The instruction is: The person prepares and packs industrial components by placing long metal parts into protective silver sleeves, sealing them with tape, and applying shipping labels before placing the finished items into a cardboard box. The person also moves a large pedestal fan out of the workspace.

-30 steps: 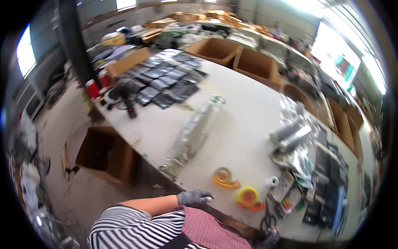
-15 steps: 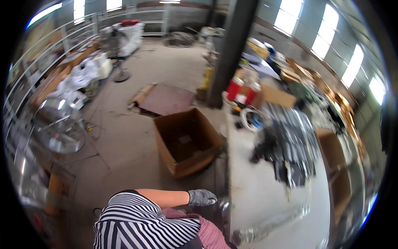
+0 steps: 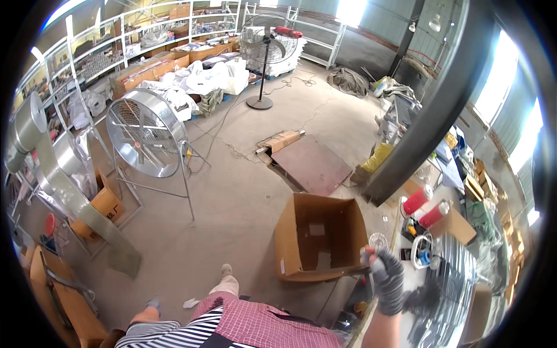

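Observation:
An upright, open-topped brown cardboard box [image 3: 290,243] stands on the floor in front of me, beside the table. My right hand [image 3: 387,281], in a grey knitted glove with bare fingertips, is closed at the box's near right corner, its fingers bent over the rim. The box's inside shows pale patches on the bottom. Low at the left, my left hand [image 3: 154,304] hangs by my side in a greyish glove, away from the box. It appears small and foreshortened, and its fingers cannot be made out.
A worktable with grey plastic sheets [image 3: 455,278] and red spools [image 3: 418,200] runs along the right. A dark pillar [image 3: 423,116] rises behind it. Beyond the box lies a flat brown board [image 3: 313,164]. Large drum fan [image 3: 148,133] and pedestal fan [image 3: 265,69] stand left and ahead.
The view has swung left. My left hand has moved from near the table edge down to my left side. My right hand has come into view at the box's rim.

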